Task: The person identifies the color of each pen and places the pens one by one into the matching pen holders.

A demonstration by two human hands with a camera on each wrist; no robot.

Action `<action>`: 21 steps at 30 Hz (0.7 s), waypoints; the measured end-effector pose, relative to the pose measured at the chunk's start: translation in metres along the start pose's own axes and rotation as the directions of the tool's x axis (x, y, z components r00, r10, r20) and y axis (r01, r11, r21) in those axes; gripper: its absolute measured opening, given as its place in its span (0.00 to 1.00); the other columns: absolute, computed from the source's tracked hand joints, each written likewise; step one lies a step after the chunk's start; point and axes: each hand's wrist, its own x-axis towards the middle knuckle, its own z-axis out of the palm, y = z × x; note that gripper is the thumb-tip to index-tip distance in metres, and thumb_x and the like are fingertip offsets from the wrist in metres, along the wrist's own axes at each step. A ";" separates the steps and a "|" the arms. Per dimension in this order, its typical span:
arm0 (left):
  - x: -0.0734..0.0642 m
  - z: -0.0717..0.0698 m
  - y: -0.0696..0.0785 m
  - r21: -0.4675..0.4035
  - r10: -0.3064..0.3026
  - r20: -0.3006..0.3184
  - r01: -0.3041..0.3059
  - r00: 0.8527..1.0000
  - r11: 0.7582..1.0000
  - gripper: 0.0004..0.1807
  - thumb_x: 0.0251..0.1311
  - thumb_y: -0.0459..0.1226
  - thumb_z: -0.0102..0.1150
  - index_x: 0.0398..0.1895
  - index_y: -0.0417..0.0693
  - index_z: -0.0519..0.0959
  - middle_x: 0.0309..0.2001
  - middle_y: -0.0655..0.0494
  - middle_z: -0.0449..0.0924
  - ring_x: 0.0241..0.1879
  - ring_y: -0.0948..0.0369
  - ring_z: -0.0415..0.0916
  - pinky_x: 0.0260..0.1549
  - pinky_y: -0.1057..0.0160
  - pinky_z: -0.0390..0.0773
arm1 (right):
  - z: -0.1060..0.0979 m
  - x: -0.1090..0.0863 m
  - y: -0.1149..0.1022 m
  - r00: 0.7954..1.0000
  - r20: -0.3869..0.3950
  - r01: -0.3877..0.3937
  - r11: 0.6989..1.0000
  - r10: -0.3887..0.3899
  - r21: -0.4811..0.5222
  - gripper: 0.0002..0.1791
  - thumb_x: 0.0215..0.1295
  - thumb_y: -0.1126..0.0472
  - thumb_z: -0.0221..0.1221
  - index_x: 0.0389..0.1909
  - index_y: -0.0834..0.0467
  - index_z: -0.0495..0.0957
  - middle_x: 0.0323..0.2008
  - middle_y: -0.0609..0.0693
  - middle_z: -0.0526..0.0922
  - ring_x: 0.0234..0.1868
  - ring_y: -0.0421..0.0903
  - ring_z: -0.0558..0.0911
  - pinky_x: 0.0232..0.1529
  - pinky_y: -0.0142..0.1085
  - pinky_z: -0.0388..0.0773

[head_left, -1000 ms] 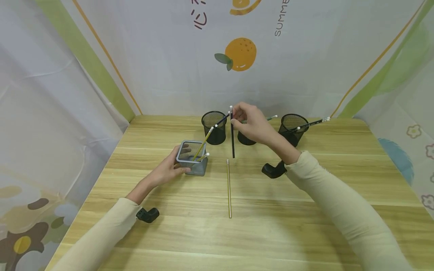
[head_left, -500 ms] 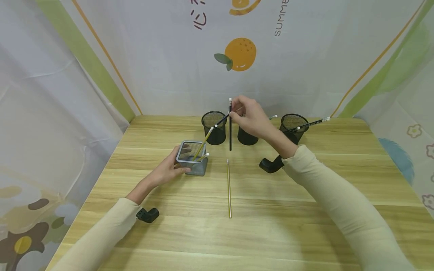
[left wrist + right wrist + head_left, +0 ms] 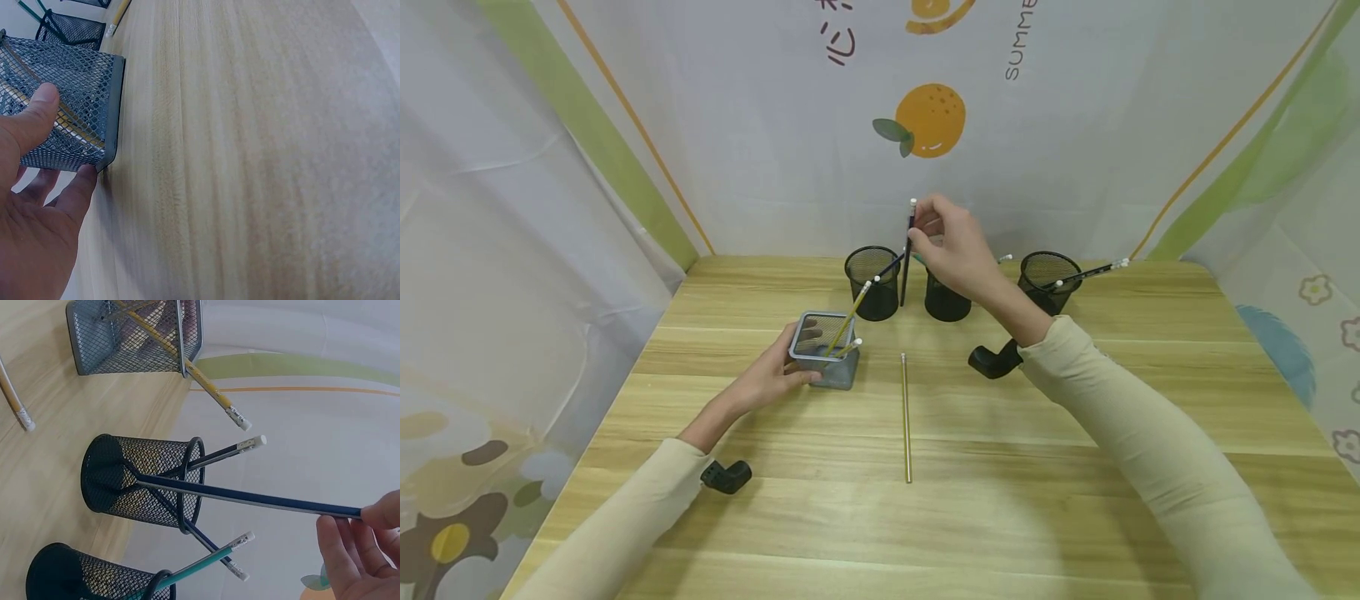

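Note:
My left hand (image 3: 771, 375) grips the grey square mesh pencil cup (image 3: 75, 62), thumb on one side and fingers on the other. Yellow pencils (image 3: 850, 312) lean inside it. Up at the back, my right hand (image 3: 958, 246) pinches a dark blue pencil (image 3: 269, 500) close to its white eraser end, the shaft hanging down. In the head view its lower end shows just right of the left round black mesh cup (image 3: 877, 302); in the right wrist view it overlaps that cup, where other dark blue pencils (image 3: 215, 456) lean.
A middle black mesh cup (image 3: 947, 302) with a green pencil (image 3: 200, 567) stands partly behind my right hand. The right black cup (image 3: 1051, 275) holds black pencils (image 3: 1093, 271). One yellow pencil (image 3: 907, 425) lies on the wooden table (image 3: 820, 517). A curtain (image 3: 775, 150) hangs behind.
My right hand has carried the dark blue pencil up and toward the back, and its lower end has swung left toward the left black cup. My left hand and the grey cup stay still.

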 end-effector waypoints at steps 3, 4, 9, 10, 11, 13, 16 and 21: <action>0.000 0.000 0.000 -0.002 0.001 0.000 -0.001 1.000 1.000 0.45 0.64 0.22 0.62 0.78 0.36 0.47 0.73 0.30 0.56 0.68 0.35 0.61 0.66 0.38 0.63 | 0.001 0.001 -0.002 0.999 -0.034 0.004 1.000 -0.004 0.021 0.07 0.72 0.73 0.56 0.47 0.69 0.72 0.43 0.60 0.79 0.43 0.54 0.83 0.49 0.39 0.84; 0.000 0.000 0.000 -0.002 0.001 0.000 -0.001 1.000 1.000 0.45 0.64 0.22 0.62 0.78 0.36 0.47 0.73 0.30 0.56 0.68 0.35 0.61 0.66 0.38 0.63 | 0.002 0.001 -0.002 0.999 -0.046 0.011 1.000 -0.010 0.022 0.07 0.72 0.73 0.56 0.47 0.70 0.73 0.43 0.60 0.79 0.43 0.53 0.83 0.48 0.39 0.84; -0.001 0.000 0.000 -0.004 0.003 0.003 -0.003 1.000 1.000 0.45 0.64 0.22 0.63 0.78 0.36 0.47 0.73 0.30 0.56 0.69 0.35 0.61 0.66 0.38 0.63 | 0.004 0.002 -0.002 0.994 -0.094 0.051 0.999 -0.051 0.003 0.07 0.73 0.72 0.56 0.48 0.69 0.73 0.43 0.59 0.79 0.44 0.52 0.83 0.48 0.40 0.85; -0.001 0.000 0.000 -0.003 0.004 0.003 -0.004 1.000 1.000 0.45 0.64 0.22 0.63 0.78 0.35 0.47 0.73 0.30 0.56 0.69 0.35 0.61 0.66 0.38 0.63 | 0.004 0.002 -0.002 0.993 -0.100 0.058 0.998 -0.058 -0.004 0.07 0.73 0.71 0.56 0.48 0.69 0.73 0.43 0.59 0.79 0.44 0.52 0.83 0.48 0.40 0.84; -0.001 0.000 0.000 -0.004 0.004 0.003 -0.004 1.000 1.000 0.45 0.64 0.22 0.63 0.78 0.35 0.47 0.73 0.30 0.56 0.69 0.35 0.61 0.66 0.38 0.64 | 0.004 0.002 -0.002 0.992 -0.105 0.063 0.998 -0.063 -0.005 0.07 0.73 0.71 0.56 0.48 0.69 0.73 0.43 0.59 0.79 0.45 0.52 0.83 0.48 0.40 0.84; -0.001 0.000 0.000 -0.002 0.004 0.003 -0.004 1.000 1.000 0.45 0.64 0.22 0.63 0.78 0.35 0.47 0.73 0.30 0.56 0.69 0.35 0.61 0.66 0.39 0.64 | 0.006 0.002 -0.003 0.991 -0.114 0.076 0.997 -0.075 -0.001 0.06 0.73 0.72 0.56 0.47 0.69 0.73 0.43 0.59 0.79 0.44 0.51 0.83 0.48 0.40 0.84; 0.000 0.000 -0.001 -0.001 0.008 0.002 -0.008 1.000 1.000 0.45 0.64 0.22 0.63 0.78 0.35 0.47 0.73 0.30 0.56 0.68 0.35 0.61 0.66 0.39 0.64 | 0.007 0.003 -0.004 0.988 -0.125 0.094 0.996 -0.092 0.008 0.06 0.72 0.73 0.56 0.47 0.69 0.73 0.44 0.60 0.79 0.45 0.51 0.83 0.48 0.39 0.84; 0.000 -0.001 -0.001 -0.002 0.010 0.000 -0.010 1.000 1.000 0.45 0.64 0.22 0.63 0.78 0.35 0.48 0.73 0.30 0.56 0.68 0.35 0.62 0.66 0.39 0.64 | 0.011 0.006 -0.007 0.983 -0.132 0.131 0.991 -0.132 -0.011 0.06 0.71 0.75 0.56 0.46 0.71 0.73 0.43 0.60 0.79 0.44 0.52 0.83 0.48 0.38 0.84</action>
